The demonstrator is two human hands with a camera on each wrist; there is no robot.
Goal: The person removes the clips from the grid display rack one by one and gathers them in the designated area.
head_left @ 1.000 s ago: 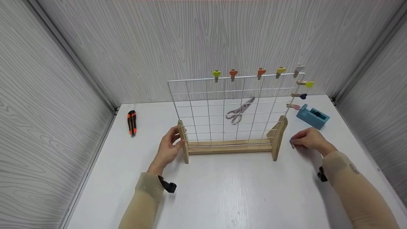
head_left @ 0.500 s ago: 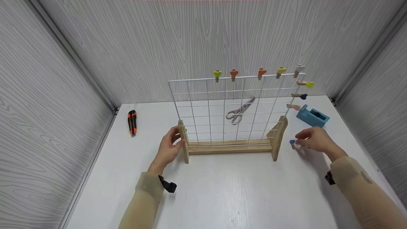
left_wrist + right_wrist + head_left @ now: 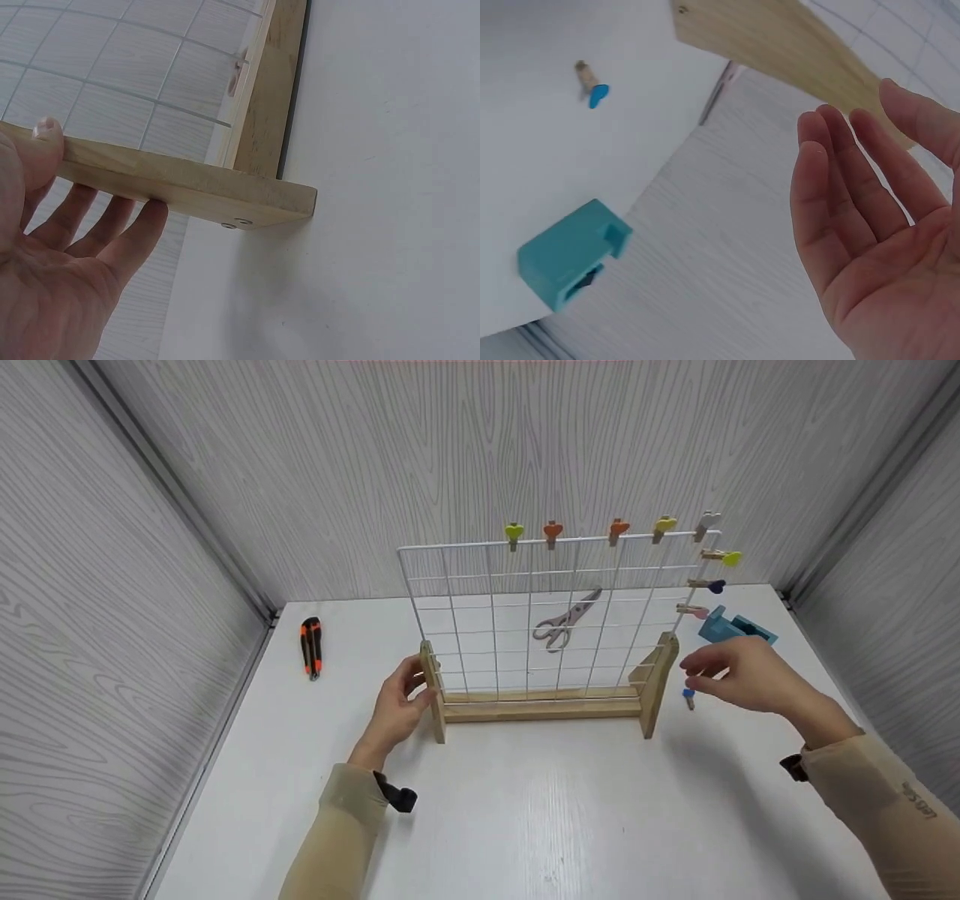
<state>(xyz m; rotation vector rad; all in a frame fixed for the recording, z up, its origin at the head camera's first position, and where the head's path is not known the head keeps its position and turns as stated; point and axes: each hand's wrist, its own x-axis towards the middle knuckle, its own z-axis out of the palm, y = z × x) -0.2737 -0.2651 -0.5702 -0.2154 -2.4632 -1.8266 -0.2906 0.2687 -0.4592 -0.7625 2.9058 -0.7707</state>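
Note:
A white wire grid point(image 3: 529, 615) stands upright in a wooden stand point(image 3: 540, 712). My left hand point(image 3: 396, 714) holds the stand's left side piece; in the left wrist view the thumb lies over its edge and the fingers touch its outer face. Near the right side piece, my right hand point(image 3: 750, 675) hovers with relaxed fingers and nothing in them. Below its fingertips a small wooden clothespin with a blue heart point(image 3: 598, 94) lies on the table. Several heart clothespins, such as an orange one point(image 3: 553, 532) and a pink one point(image 3: 691, 612), are clipped along the grid's top and right edges.
Behind the grid lie grey scissors point(image 3: 564, 622). A teal tape dispenser point(image 3: 574, 251) sits at the right, partly covered by my right hand in the head view. An orange and black utility knife point(image 3: 311, 649) is at the left. Wood-patterned panels surround the white table point(image 3: 525, 810).
My right hand has let go of the blue heart clothespin, leaving it on the table, and has risen slightly above it. The left hand keeps its place on the stand.

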